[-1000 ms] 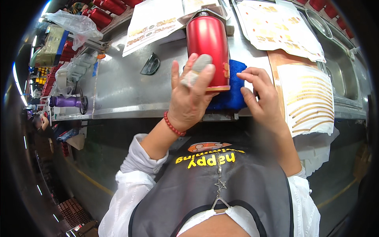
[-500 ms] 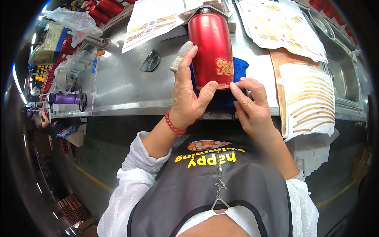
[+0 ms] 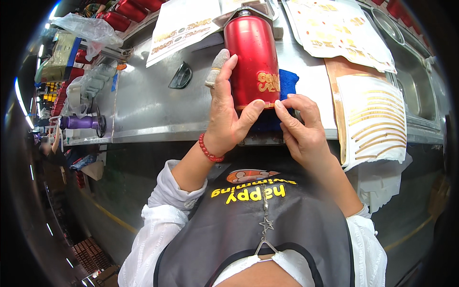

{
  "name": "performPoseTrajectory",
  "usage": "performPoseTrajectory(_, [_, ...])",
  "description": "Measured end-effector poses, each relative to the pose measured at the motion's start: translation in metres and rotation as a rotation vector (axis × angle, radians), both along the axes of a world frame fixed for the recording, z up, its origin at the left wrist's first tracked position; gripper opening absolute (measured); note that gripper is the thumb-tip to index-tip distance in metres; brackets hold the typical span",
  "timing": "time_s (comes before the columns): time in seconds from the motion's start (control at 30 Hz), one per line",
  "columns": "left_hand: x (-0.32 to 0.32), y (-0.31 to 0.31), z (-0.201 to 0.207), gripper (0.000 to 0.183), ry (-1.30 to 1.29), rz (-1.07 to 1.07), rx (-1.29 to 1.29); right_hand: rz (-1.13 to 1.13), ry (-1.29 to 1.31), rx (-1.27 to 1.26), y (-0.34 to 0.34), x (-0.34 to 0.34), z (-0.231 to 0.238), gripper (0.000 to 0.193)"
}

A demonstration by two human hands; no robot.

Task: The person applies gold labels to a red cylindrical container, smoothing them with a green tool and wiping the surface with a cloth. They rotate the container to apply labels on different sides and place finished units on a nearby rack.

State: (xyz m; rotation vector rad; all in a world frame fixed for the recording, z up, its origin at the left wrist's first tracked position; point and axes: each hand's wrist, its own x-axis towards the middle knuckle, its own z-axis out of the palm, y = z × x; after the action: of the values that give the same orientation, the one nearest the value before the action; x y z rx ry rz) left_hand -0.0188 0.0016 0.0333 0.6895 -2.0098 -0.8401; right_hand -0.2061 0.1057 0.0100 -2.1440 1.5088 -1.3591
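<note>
A red metal bottle (image 3: 251, 52) lies with its neck pointing away from me and its base toward me, over a blue cloth (image 3: 289, 81). Gold raised lettering (image 3: 268, 82) shows on its right side near the base. Along the base edge runs a thin gold strip (image 3: 268, 104). My left hand (image 3: 229, 112) grips the bottle from the left, thumb pressed on the strip, with a grey cover (image 3: 217, 64) on one finger. At the strip's right end, my right hand (image 3: 303, 122) is closed in a pinch against the bottle; the fingertips partly hide that end.
A white sheet of curved gold strips (image 3: 377, 117) lies on a brown board at right, below a sheet of gold lettering (image 3: 339, 36). A dark translucent piece (image 3: 181, 76) rests on the metal table (image 3: 143, 107). A sink (image 3: 418, 91) is far right; a purple bottle (image 3: 79, 122) stands left.
The bottle and my fingertips have shifted very slightly left in the picture. Both hands keep the same hold.
</note>
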Motion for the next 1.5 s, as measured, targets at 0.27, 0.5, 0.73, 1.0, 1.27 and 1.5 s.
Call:
performPoseTrajectory(0.27, [-0.001, -0.002, -0.002, 0.084, 0.061, -0.060, 0.142, 0.000, 0.019, 0.009, 0.000, -0.001, 0.002, 0.059])
performPoseTrajectory(0.5, [0.004, -0.003, -0.008, 0.086, 0.112, -0.107, 0.204, 0.000, 0.004, 0.022, 0.000, 0.002, 0.001, 0.060])
performPoseTrajectory(0.73, [-0.002, 0.002, -0.005, 0.087, 0.104, -0.083, 0.227, 0.010, 0.013, 0.022, 0.000, 0.001, 0.001, 0.064])
performPoseTrajectory(1.0, [-0.006, 0.004, -0.005, 0.089, 0.069, -0.038, 0.204, 0.015, 0.006, 0.003, -0.002, 0.000, -0.001, 0.064])
performPoseTrajectory(1.27, [0.003, 0.004, -0.007, 0.093, 0.135, -0.147, 0.334, 0.011, -0.020, 0.014, -0.003, 0.001, -0.003, 0.063])
performPoseTrajectory(1.5, [-0.004, 0.006, -0.006, 0.091, 0.180, -0.160, 0.284, 0.023, -0.003, 0.024, -0.002, 0.000, -0.001, 0.066])
